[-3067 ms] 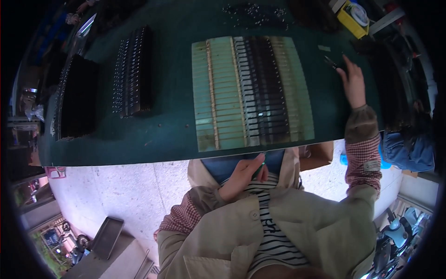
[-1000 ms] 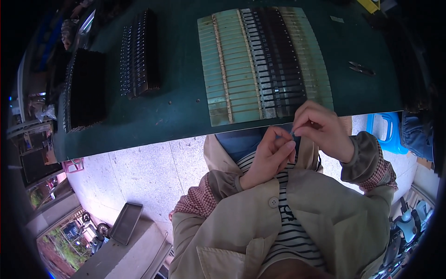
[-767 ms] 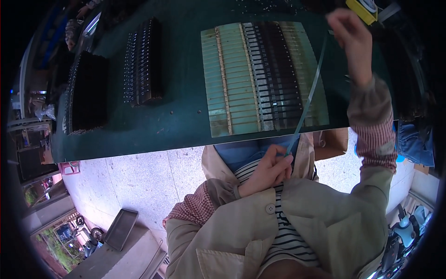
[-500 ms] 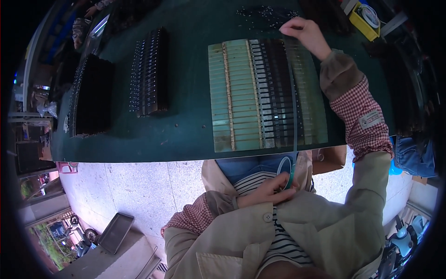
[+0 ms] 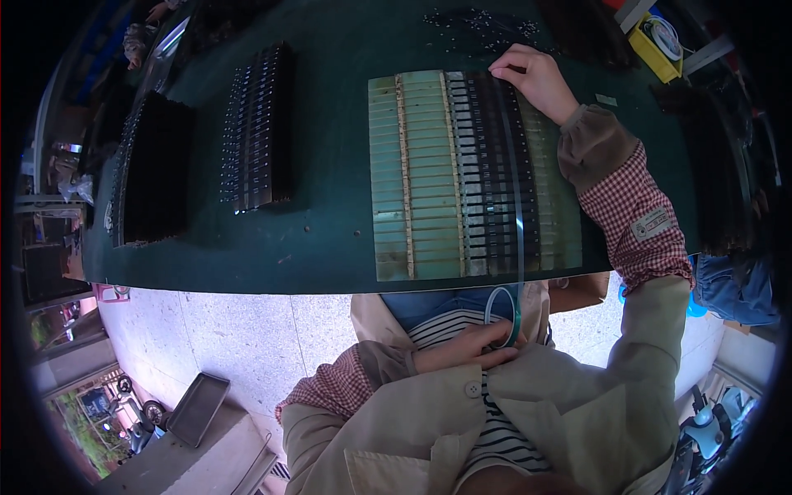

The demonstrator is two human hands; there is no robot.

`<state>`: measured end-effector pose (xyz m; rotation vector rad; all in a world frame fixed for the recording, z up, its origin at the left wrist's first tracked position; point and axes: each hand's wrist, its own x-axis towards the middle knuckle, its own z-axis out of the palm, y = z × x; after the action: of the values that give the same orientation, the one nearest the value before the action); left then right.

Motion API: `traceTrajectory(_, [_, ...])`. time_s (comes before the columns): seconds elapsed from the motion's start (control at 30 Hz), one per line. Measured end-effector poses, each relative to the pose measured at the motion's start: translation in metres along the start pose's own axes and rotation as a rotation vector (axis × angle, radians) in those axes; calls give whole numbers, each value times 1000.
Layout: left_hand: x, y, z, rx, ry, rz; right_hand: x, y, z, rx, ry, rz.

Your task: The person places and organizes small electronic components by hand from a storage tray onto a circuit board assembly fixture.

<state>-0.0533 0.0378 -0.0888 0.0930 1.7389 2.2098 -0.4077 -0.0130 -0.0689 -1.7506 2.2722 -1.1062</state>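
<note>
A pale green slotted board (image 5: 426, 177) lies on the dark green table, with rows of black strip-like parts (image 5: 492, 169) with silvery ends set across it. My right hand (image 5: 538, 84) is at the board's far edge, thumb and fingers pinched on the end of a clear tape strip (image 5: 519, 227). That strip runs taut toward me over the black parts and past the table's near edge. In front of my body, my left hand (image 5: 466, 346) is closed around a tape roll (image 5: 517, 324) with a green rim. Whether the tape touches the parts along its length I cannot tell.
Two stacks of black parts, one nearer (image 5: 260, 136) and one farther left (image 5: 154, 173), stand on the table. Small pale bits (image 5: 483, 25) lie scattered beyond the board. A yellow bin (image 5: 656, 51) sits at the far right. Another person's hand (image 5: 157, 11) shows at the far left.
My right hand has come down and slightly nearer, to the board's far edge, bringing the tape end with it. The left hand still holds the roll. The whole view has shifted slightly.
</note>
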Motion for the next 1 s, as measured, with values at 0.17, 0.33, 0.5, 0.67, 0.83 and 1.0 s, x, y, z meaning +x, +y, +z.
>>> traceTrajectory(0.17, [4,0,-2,57,-23,65,0,1,2,-22,-5,-25])
traceTrajectory(0.33, [5,3,-3,47,-38,11,4,-9,-4,-353,-8,-170])
traceTrajectory(0.5, [5,1,0,69,-32,52,1,-4,-6,-238,-38,-16])
traceTrajectory(0.67, [3,3,1,49,5,56,-19,-21,-8,-402,-57,-249])
traceTrajectory(0.83, [8,2,0,124,-3,125,-27,-16,-12,-389,-108,-286])
traceTrajectory(1.0, [8,2,3,166,-5,48,-28,-23,-14,-505,-62,-370])
